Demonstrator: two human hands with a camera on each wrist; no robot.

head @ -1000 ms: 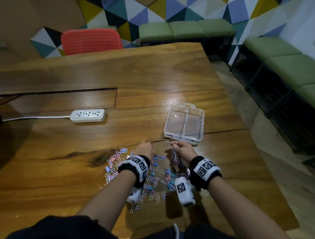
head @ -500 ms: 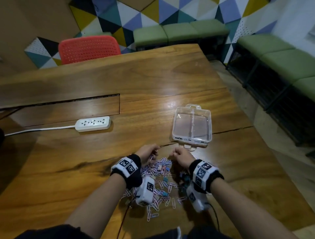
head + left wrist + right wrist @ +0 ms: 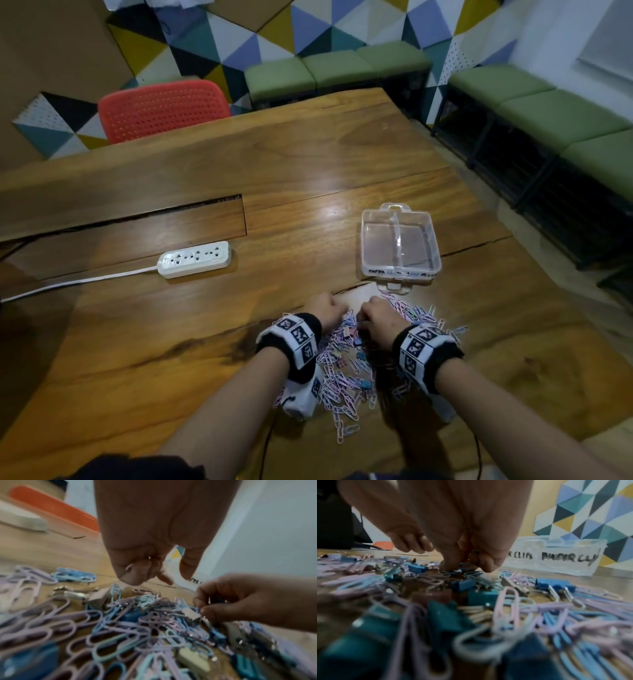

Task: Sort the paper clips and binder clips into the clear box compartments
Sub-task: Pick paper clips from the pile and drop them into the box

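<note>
Before one clear box, both hands' fingers pinch clips in the uncountable pile.

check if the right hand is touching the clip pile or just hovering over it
Touching. The right wrist view shows the right hand with fingertips pressed down into the clip pile.

Dim room, glare on the table, blurred wrist views, fisheye-bent edges

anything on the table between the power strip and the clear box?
No. In the head view the stretch between the power strip and the clear box is bare wood; the clips lie nearer the person, under both hands.
</note>
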